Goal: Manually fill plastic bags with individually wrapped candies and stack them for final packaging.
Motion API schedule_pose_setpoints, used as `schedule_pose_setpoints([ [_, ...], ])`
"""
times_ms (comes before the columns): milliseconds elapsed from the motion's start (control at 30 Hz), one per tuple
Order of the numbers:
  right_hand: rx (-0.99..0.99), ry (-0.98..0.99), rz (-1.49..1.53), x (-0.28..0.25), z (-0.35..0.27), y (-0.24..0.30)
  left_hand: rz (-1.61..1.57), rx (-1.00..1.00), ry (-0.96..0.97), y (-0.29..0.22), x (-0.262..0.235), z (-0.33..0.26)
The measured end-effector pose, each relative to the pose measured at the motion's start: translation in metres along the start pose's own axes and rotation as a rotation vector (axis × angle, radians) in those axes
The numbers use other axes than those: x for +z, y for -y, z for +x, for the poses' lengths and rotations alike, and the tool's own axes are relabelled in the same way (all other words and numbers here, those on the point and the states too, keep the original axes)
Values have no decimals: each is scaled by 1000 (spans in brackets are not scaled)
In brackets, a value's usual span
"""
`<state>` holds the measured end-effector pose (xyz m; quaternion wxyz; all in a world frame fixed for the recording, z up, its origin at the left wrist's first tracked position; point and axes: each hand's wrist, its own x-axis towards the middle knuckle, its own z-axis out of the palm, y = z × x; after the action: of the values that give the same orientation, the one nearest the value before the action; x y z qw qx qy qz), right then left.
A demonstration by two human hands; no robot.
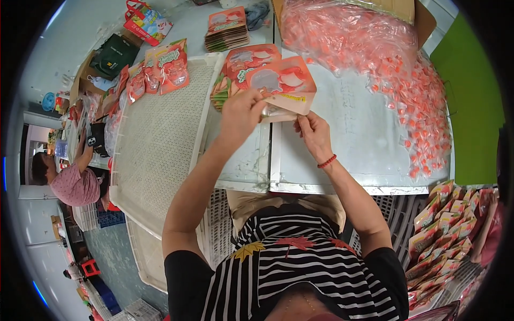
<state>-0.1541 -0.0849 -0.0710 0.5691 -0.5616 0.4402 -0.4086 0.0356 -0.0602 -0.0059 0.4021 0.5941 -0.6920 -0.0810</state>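
Over the near middle of the table, both my hands hold a pink-and-red printed pouch with a pale clear window. My left hand pinches its left side near the open-looking bottom edge. With thumb and fingers, my right hand grips the near right corner; a red bead bracelet circles that wrist. The pouch's near edge gapes a little and shows a silvery inside. Beneath and behind it lie more flat pouches, partly covered by the held one.
Small clear-wrapped orange pieces spread over the table's right side, below a large plastic bag of them. A pouch stack stands far back. Left is a white perforated tray with filled pouches. Another person works at far left.
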Motion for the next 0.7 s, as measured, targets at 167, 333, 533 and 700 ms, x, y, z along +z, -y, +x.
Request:
schedule_pose_setpoints([
  [167, -243, -284, -219, 6, -24, 12, 415, 150, 104, -38, 44, -29],
  [333, -591, -247, -592, -11, -36, -8, 263, 253, -31, -39, 79, -49],
  [533, 548, 446, 163, -66, -26, -30, 212, 273, -11, -48, 101, -68],
  [700, 439, 158, 880, -57, -43, -15, 129, 252, 4, -58, 116, -76],
])
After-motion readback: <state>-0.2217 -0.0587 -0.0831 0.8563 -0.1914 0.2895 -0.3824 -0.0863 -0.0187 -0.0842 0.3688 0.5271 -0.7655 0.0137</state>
